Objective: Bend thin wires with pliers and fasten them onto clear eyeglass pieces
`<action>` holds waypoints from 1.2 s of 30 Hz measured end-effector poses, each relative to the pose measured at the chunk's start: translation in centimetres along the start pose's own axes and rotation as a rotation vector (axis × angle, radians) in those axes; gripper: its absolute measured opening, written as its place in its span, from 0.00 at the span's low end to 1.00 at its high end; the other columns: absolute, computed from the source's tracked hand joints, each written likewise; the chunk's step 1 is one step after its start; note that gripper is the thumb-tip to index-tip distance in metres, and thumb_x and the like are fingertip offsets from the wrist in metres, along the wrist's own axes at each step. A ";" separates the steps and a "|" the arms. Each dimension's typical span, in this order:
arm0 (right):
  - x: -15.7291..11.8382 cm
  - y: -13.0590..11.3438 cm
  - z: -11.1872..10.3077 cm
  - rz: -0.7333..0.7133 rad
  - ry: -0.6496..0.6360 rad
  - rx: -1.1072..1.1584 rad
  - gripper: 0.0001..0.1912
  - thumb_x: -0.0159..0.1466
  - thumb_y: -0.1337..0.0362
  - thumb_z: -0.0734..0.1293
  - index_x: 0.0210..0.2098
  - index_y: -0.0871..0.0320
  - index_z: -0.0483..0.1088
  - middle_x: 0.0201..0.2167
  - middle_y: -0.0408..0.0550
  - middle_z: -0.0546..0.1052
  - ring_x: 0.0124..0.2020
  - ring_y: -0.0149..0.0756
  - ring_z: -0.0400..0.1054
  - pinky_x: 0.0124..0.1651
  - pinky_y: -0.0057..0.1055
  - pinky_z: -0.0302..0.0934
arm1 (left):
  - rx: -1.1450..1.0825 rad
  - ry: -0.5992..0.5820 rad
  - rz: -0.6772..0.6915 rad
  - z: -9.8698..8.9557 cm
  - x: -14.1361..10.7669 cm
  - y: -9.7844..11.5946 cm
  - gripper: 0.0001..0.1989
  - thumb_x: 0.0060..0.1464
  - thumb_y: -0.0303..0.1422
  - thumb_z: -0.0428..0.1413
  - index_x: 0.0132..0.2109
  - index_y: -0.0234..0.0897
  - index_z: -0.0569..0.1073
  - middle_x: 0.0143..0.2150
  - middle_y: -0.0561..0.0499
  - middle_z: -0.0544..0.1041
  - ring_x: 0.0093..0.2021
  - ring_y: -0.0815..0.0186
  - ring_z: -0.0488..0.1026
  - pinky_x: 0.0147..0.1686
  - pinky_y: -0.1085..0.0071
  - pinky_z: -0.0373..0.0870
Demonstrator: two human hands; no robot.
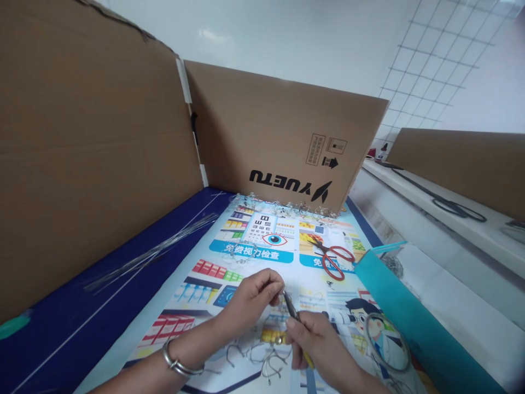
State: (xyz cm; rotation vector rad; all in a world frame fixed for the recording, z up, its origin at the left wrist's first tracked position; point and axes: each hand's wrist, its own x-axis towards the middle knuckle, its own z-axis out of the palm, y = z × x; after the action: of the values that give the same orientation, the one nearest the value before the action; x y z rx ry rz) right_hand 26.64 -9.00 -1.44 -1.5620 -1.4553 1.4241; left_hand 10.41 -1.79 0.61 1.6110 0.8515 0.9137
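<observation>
My left hand [257, 295], with a silver bangle [177, 362] on the wrist, has its thumb and fingertips pinched together. Whatever it holds is too small to make out. In my right hand [315, 338] is a pair of pliers [290, 304] with yellow handles, its jaws pointing up at the left fingertips. Below the hands, several bent wire pieces [271, 362] lie loose on the printed sheet [241, 279]. Red-handled scissors [336, 264] rest farther forward, and a coil of wire [388, 342] is right of my right hand.
Upright cardboard panels [279, 120] enclose the back and left. Many small wire bits [287, 209] lie along the foot of the back panel. Long thin straight wires [164, 249] lie on the blue surface at left. A teal-sided box [414, 306] stands at right.
</observation>
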 end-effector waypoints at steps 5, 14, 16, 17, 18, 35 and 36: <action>-0.3 -0.5 0.6 0.034 -0.047 0.186 0.24 0.56 0.43 0.58 0.25 0.60 0.64 0.10 0.40 0.66 0.12 0.27 0.58 0.19 0.24 0.55 | 0.015 0.023 0.025 0.5 -0.4 -0.2 0.08 0.57 0.32 0.46 0.33 0.35 0.68 0.25 0.54 0.69 0.27 0.70 0.66 0.30 0.74 0.64; -0.1 -0.1 0.8 0.018 0.001 0.203 0.24 0.57 0.43 0.58 0.25 0.60 0.63 0.10 0.40 0.66 0.11 0.26 0.57 0.17 0.22 0.54 | -0.018 0.096 0.032 1.2 -0.9 -0.7 0.08 0.57 0.32 0.47 0.33 0.34 0.68 0.27 0.53 0.70 0.28 0.69 0.67 0.31 0.73 0.65; -0.1 0.0 0.8 0.020 0.005 0.192 0.24 0.57 0.43 0.58 0.24 0.60 0.63 0.10 0.39 0.65 0.11 0.26 0.58 0.17 0.22 0.53 | -0.019 0.101 0.032 1.3 -0.9 -0.7 0.08 0.56 0.32 0.48 0.33 0.34 0.68 0.27 0.53 0.69 0.28 0.69 0.67 0.31 0.73 0.65; 0.0 0.0 0.8 0.020 0.004 0.188 0.24 0.57 0.43 0.58 0.24 0.60 0.63 0.10 0.39 0.65 0.11 0.26 0.58 0.17 0.22 0.53 | -0.022 0.101 0.033 1.4 -0.9 -0.7 0.08 0.56 0.32 0.48 0.33 0.34 0.68 0.27 0.53 0.69 0.28 0.69 0.67 0.31 0.73 0.65; 0.0 0.1 0.8 0.019 0.004 0.185 0.24 0.57 0.43 0.57 0.24 0.60 0.63 0.10 0.39 0.65 0.11 0.26 0.57 0.17 0.22 0.53 | -0.025 0.101 0.035 1.4 -0.9 -0.7 0.08 0.56 0.33 0.48 0.33 0.34 0.68 0.27 0.53 0.69 0.28 0.69 0.67 0.31 0.73 0.65; 0.2 0.5 1.0 -0.003 0.036 0.210 0.24 0.57 0.43 0.58 0.24 0.60 0.62 0.09 0.40 0.65 0.09 0.25 0.56 0.15 0.22 0.53 | -0.025 0.137 0.014 1.8 -1.2 -1.1 0.08 0.56 0.33 0.49 0.35 0.35 0.70 0.26 0.52 0.72 0.28 0.69 0.68 0.30 0.73 0.66; 0.3 0.5 1.1 -0.007 0.037 0.206 0.24 0.57 0.43 0.58 0.24 0.60 0.62 0.09 0.39 0.65 0.09 0.25 0.56 0.15 0.22 0.53 | -0.029 0.136 0.012 1.8 -1.2 -1.1 0.08 0.56 0.33 0.49 0.34 0.35 0.70 0.27 0.52 0.72 0.28 0.69 0.68 0.30 0.73 0.66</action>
State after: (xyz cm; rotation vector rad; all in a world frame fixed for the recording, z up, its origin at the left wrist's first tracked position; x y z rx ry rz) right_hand 25.78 -9.12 -2.29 -1.4458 -1.2483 1.4829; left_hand 11.42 -3.43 -0.89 1.5434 0.9187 1.0488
